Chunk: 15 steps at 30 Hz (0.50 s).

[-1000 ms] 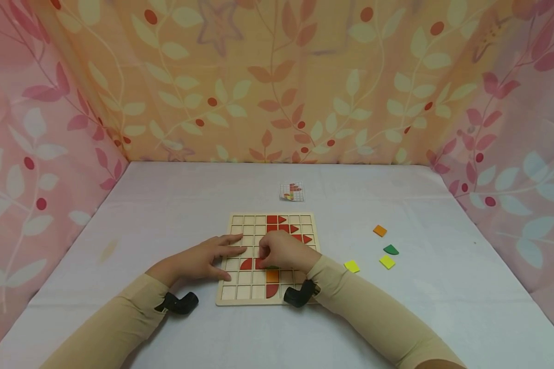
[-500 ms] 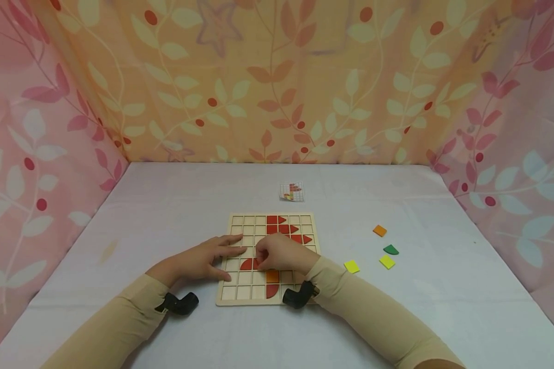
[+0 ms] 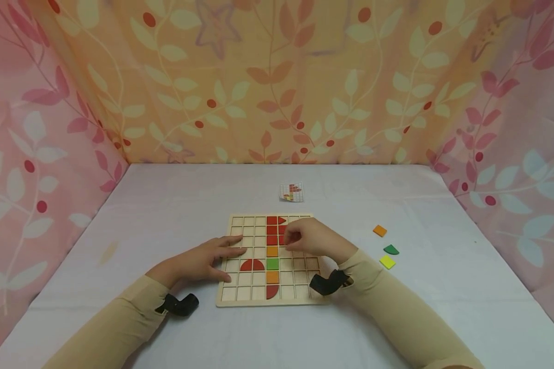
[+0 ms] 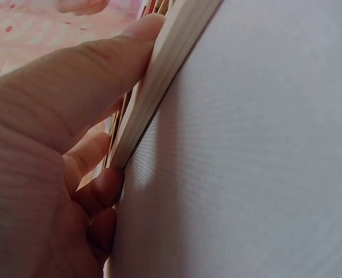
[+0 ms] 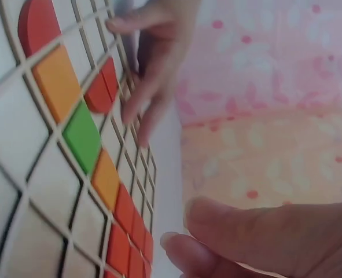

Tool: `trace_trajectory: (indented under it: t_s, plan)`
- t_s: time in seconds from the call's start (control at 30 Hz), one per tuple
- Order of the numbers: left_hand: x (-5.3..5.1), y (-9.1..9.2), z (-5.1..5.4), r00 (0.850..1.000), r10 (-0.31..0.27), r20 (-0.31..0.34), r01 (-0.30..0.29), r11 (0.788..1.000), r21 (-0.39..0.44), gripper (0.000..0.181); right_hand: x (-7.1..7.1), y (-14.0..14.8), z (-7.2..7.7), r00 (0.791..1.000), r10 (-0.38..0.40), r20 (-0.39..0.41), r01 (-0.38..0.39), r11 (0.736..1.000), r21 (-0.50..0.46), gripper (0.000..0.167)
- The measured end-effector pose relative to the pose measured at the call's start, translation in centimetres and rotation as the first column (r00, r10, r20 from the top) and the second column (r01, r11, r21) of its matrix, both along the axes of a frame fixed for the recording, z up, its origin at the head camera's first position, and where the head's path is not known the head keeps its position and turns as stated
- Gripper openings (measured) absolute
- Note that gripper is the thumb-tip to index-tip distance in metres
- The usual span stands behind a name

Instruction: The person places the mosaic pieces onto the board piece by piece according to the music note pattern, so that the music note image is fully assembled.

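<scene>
My left hand [image 3: 198,259] rests on the left side of a wooden grid board [image 3: 237,293], fingers spread over its cells. In the left wrist view its thumb [image 4: 95,75] lies along the board's edge. My right hand [image 3: 316,237] is over the upper right of the board, fingers loosely bent; the right wrist view shows its thumb [image 5: 257,231] and a finger with nothing between them. Two red quarter-circle tiles [image 3: 252,265] sit side by side left of a green square tile [image 3: 272,264]. Orange squares [image 3: 272,277] lie above and below the green one. Red tiles [image 3: 272,230] fill upper cells, partly hidden by my right hand.
A small paper card [image 3: 292,192] with a coloured grid picture lies behind the board. To the right lie a loose orange square [image 3: 380,230], a green quarter-circle [image 3: 391,249] and a yellow square [image 3: 387,262]. Patterned cloth walls [image 3: 277,102] enclose the table.
My right hand has left the red quarter-circle tile and moved right and up, uncovering the green and orange squares. Its sleeve now hides the second yellow square. My left hand stays put.
</scene>
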<state>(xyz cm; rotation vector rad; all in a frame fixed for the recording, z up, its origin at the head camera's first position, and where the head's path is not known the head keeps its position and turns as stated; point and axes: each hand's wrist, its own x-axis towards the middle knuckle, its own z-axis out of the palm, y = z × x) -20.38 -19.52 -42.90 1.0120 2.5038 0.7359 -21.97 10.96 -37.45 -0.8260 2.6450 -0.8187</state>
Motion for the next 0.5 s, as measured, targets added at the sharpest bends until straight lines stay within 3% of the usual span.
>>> trace_trajectory:
  t_s: [0.23,0.5]
  plan:
    - [0.1,0.0,0.0,1.000,-0.014,-0.016,0.014,1.000,0.012,0.072,-0.1,4.0,0.6,0.993,-0.093,0.066,0.092,0.995,0.025,0.006]
    - [0.0,0.0,0.0,1.000,-0.004,-0.005,0.004,1.000,-0.004,0.071,0.6,8.5,-0.4,0.991,-0.080,0.109,0.069,0.992,0.109,0.008]
